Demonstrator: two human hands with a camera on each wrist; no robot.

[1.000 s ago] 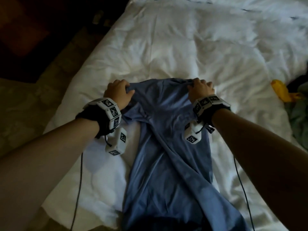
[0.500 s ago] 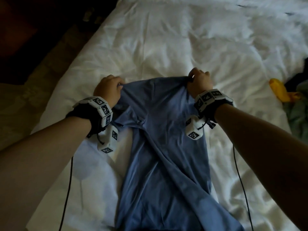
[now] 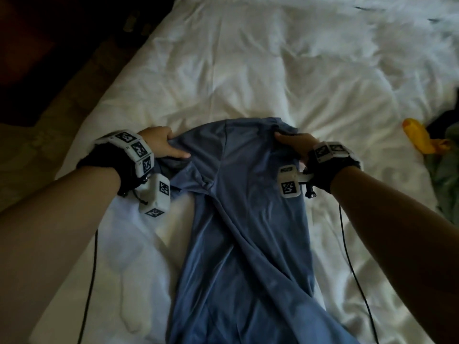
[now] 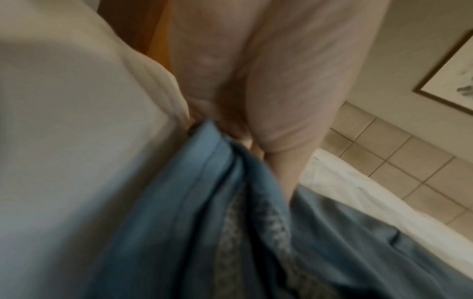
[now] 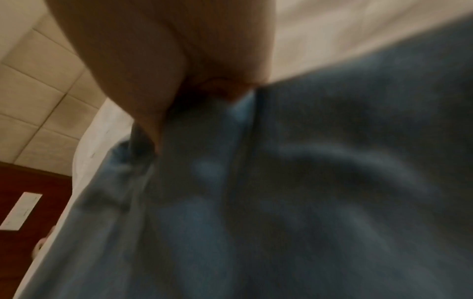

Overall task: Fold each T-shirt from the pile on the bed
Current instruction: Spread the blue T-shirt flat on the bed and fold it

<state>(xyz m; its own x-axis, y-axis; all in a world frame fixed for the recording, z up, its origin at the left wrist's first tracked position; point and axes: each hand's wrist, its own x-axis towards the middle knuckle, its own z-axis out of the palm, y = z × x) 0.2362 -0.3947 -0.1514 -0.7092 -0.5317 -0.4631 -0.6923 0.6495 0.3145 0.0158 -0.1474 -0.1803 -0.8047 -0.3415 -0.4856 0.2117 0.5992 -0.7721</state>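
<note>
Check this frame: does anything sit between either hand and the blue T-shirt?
Nothing visible does. The left hand and the right hand each grip the far edge of the blue T-shirt directly, on the white bedding.

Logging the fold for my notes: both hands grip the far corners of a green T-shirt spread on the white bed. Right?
Not green: the head view shows a blue T-shirt. The rest holds: left hand and right hand grip its far corners on the white bed.

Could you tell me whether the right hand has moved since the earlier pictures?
Yes: the right hand has drawn slightly back toward the person, judged against the yellow garment.
</note>
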